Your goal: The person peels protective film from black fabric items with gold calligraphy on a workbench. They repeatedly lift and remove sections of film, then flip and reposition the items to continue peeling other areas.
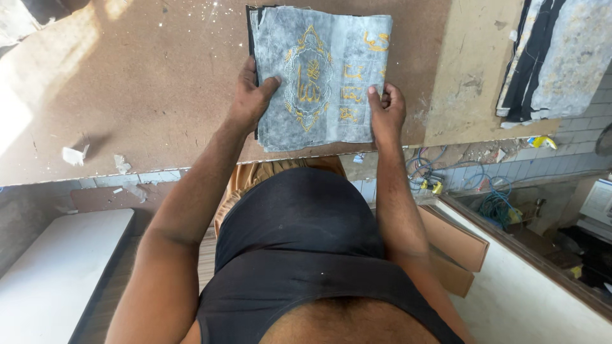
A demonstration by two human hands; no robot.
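Holding grey gold-stamped cover [322,76] at surface [127,83] near edge | left hand [250,97] grip closed on cover side | right hand [387,109] grip closed on opposite side

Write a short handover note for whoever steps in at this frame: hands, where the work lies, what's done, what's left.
Left hand: grip on the left edge of the grey cover stack, thumb on top.
Right hand: pinching the stack's lower right edge.
Stack lies flat on the brown board near its front edge, gold-patterned side up.
Another pile of covers sits at far right.
Done: stack gathered, roughly squared.
Left: cannot tell.
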